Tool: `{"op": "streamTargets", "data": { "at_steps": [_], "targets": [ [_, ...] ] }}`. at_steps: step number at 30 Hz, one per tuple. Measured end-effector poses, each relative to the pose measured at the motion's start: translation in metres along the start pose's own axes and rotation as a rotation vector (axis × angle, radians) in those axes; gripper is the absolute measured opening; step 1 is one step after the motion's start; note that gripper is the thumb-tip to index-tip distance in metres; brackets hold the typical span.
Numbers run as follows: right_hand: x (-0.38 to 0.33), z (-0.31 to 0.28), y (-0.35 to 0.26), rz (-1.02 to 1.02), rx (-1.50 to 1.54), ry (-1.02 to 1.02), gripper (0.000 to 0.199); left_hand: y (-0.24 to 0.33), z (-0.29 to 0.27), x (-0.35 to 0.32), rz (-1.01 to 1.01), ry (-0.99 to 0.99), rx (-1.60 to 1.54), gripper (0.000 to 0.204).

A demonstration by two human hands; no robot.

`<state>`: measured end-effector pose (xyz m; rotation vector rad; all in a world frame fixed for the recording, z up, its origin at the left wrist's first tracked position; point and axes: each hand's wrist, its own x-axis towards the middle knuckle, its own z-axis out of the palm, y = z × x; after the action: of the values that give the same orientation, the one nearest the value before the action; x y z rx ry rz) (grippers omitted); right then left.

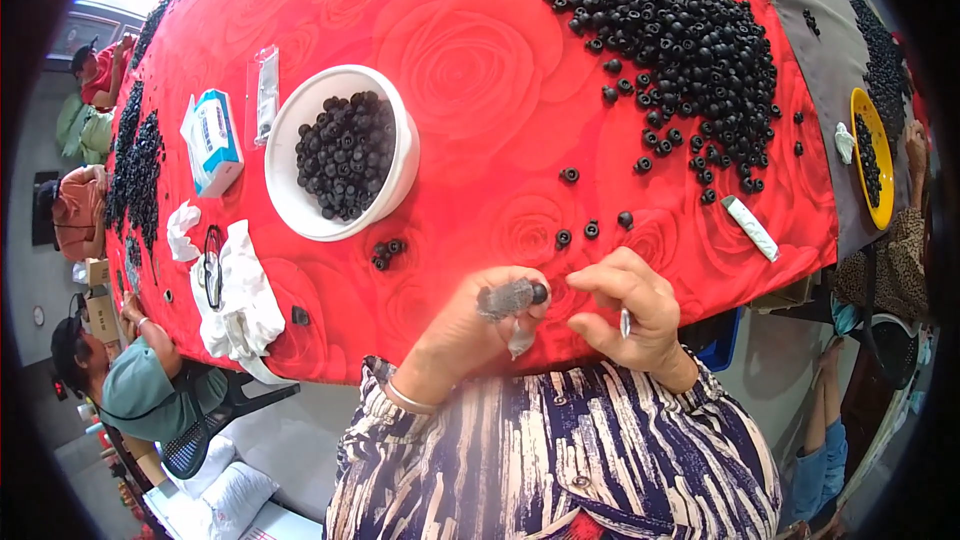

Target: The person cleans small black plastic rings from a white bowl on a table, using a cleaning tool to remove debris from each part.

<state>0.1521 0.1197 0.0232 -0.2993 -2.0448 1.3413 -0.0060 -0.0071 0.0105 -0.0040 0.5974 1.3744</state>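
My left hand [475, 320] is closed, pinching a small black round piece [539, 293] at its fingertips. A dark grey wrap [506, 298] covers one of its digits, and a pale strip hangs below. Just to the right is my right hand [635, 315], thumb and index finger apart. Its curled fingers hold a small silvery object [625, 323], mostly hidden, whose kind I cannot make out. A few loose black pieces [591, 229] lie beyond my hands. A white bowl [405, 165] at left holds many alike, and a large pile [680, 40] spreads at the far right.
On the red tablecloth [460, 50] lie a tissue box [215, 145], a clear packet [266, 95], a white cloth [243, 290] and a white-handled cutter [750, 227]. Several people sit around, one in a teal top [150, 390]. A yellow tray [882, 212] is at right.
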Motion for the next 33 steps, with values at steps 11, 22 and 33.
{"op": "streamTargets", "data": {
  "at_steps": [11,22,33],
  "targets": [
    [-0.005,0.009,0.002,0.166,0.293,-0.295,0.025,-0.029,-0.015,-0.010,-0.114,-0.174,-0.090,0.022],
    [-0.013,0.014,-0.001,0.082,0.156,-0.189,0.026,-0.035,-0.014,-0.012,-0.117,-0.034,-0.037,0.018],
    [-0.012,0.014,0.006,0.112,0.291,-0.201,0.023,-0.036,-0.017,-0.012,-0.082,-0.050,0.025,0.017]
  ]
}}
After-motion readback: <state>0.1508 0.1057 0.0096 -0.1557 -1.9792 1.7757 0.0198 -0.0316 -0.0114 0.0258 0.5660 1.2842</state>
